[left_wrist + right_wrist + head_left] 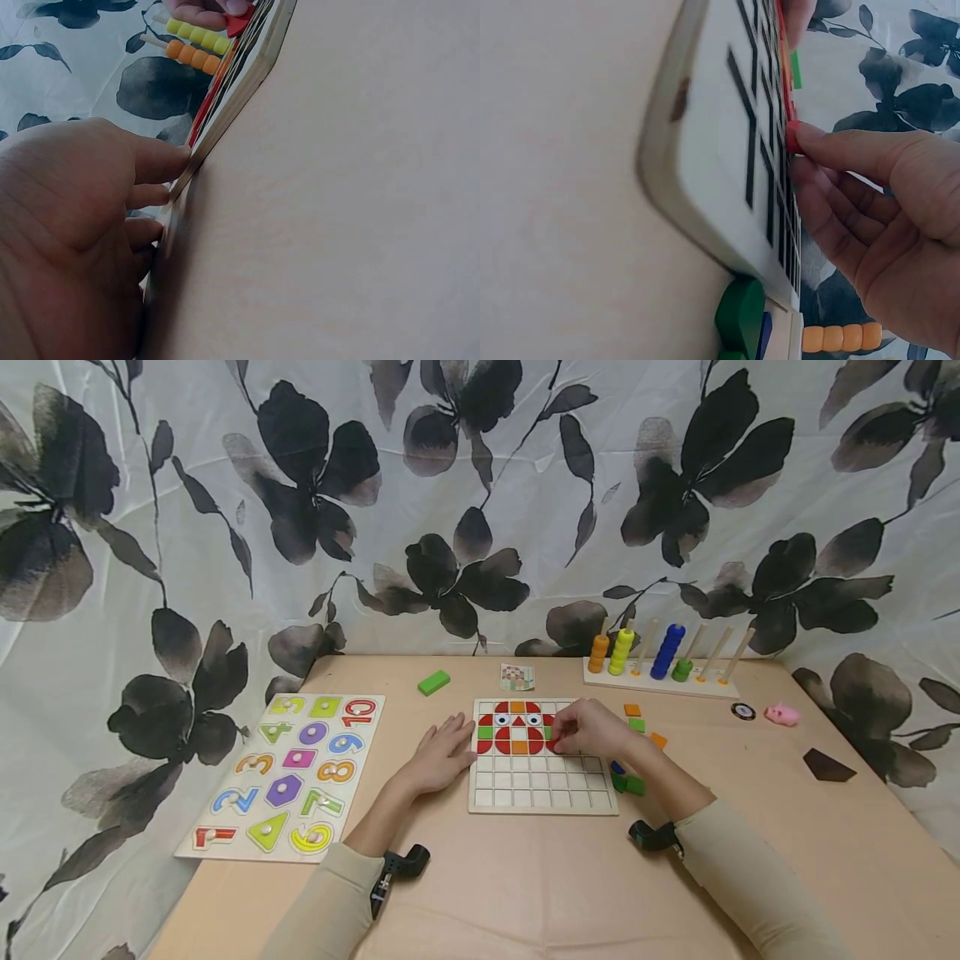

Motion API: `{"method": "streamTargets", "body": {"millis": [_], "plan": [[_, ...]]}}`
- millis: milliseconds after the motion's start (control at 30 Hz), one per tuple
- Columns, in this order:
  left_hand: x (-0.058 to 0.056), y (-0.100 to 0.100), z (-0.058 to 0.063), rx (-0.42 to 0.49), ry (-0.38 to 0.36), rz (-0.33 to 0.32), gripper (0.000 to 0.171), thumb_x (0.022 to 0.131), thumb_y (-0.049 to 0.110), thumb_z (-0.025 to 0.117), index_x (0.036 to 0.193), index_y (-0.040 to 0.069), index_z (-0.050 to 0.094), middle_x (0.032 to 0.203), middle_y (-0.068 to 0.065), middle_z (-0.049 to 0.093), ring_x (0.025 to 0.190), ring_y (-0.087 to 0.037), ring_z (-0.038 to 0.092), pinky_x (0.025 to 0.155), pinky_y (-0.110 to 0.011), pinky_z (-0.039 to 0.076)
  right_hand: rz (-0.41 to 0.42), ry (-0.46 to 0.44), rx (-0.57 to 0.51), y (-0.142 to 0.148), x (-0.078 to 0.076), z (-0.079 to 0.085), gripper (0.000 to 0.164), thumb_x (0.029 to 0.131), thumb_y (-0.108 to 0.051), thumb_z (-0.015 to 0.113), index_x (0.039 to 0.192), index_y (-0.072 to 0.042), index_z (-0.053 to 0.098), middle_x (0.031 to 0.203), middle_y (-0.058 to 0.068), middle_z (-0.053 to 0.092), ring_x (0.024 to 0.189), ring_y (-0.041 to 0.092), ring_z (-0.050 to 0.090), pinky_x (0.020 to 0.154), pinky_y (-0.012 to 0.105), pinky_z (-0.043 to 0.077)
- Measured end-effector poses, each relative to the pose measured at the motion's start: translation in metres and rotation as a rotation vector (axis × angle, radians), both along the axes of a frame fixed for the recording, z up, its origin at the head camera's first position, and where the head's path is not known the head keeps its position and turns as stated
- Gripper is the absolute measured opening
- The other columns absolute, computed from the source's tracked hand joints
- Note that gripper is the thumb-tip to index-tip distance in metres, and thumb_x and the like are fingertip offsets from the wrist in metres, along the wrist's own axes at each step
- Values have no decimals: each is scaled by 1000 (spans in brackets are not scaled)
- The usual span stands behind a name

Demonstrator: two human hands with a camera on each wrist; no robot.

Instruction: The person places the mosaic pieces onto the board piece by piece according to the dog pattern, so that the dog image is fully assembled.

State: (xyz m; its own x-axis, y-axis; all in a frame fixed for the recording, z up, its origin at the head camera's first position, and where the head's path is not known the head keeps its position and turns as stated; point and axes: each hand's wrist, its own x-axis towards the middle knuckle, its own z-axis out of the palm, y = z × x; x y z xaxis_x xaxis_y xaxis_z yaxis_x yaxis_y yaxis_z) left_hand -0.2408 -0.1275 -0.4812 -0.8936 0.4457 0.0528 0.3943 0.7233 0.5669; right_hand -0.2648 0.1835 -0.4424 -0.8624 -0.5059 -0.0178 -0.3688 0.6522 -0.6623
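Observation:
A white grid board (542, 785) lies on the table, its upper rows partly filled with red, green, orange and white tiles and two eye tiles. My right hand (588, 728) is over the right side of the filled rows. In the right wrist view its thumb and finger pinch a small red tile (792, 137) at the board's surface. My left hand (442, 753) rests at the board's left edge; the left wrist view shows its thumb (166, 159) touching that edge, with the other fingers stretched alongside.
Loose green blocks (628, 784) and orange tiles (632, 710) lie right of the board. A number-and-shape puzzle (356, 806) is at left. Behind stand a small picture card (517, 677), a green block (433, 682) and a peg rack (637, 680). A pink pig (782, 715) sits far right.

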Motion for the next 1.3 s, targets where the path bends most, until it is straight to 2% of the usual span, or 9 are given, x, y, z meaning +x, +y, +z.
{"method": "streamTargets", "body": {"millis": [267,633,733,833,967,1033,1167,1300], "plan": [[1,0,1,7,11,-2,60,98,31,51,150,7,33,159,-14,18,147,-29,10,117,-52,3,-3,34,56,1,1,-2,8,81,-11,77,87,-15,74,78,-4,66,75,19,56,67,29,51],[-1,-1,1,2,14,2,59,99,31,51,150,8,32,159,-13,18,148,-28,9,118,-50,2,-4,125,153,-1,4,-3,10,83,-13,76,93,-15,78,81,-9,68,76,15,56,70,27,52],[-1,0,1,-6,14,0,60,98,32,51,150,8,32,159,-13,18,148,-28,9,118,-50,2,-22,125,145,1,8,-1,11,83,-14,76,94,-15,78,85,-8,70,79,14,58,74,28,53],[-1,0,1,-13,13,-5,60,98,32,51,150,8,32,159,-13,17,148,-28,10,118,-51,3,-68,85,88,6,11,0,13,84,-16,75,97,-16,78,90,-7,70,83,14,58,77,30,51],[-1,1,1,-15,9,-6,60,98,32,50,150,8,31,159,-13,17,148,-28,9,118,-50,3,-92,75,5,20,14,6,23,85,-19,74,107,-14,75,96,-4,69,82,20,55,71,32,50],[-1,1,1,-13,3,-1,60,99,32,50,150,9,31,159,-12,17,148,-27,9,118,-50,2,-94,109,-2,29,13,11,28,86,-22,73,112,-12,72,95,-4,67,81,21,54,68,32,50],[-1,-1,0,-2,-14,6,60,99,33,50,151,11,30,160,-10,16,148,-25,7,118,-48,1,-145,150,0,55,13,22,34,87,-26,73,118,-13,69,94,-2,64,84,21,54,71,33,50],[-2,-1,-1,4,3,-9,60,99,31,50,150,8,31,159,-12,17,148,-27,8,118,-51,2,-173,154,1,84,16,29,35,87,-25,72,119,-15,67,102,7,65,88,22,55,74,35,51]]}}
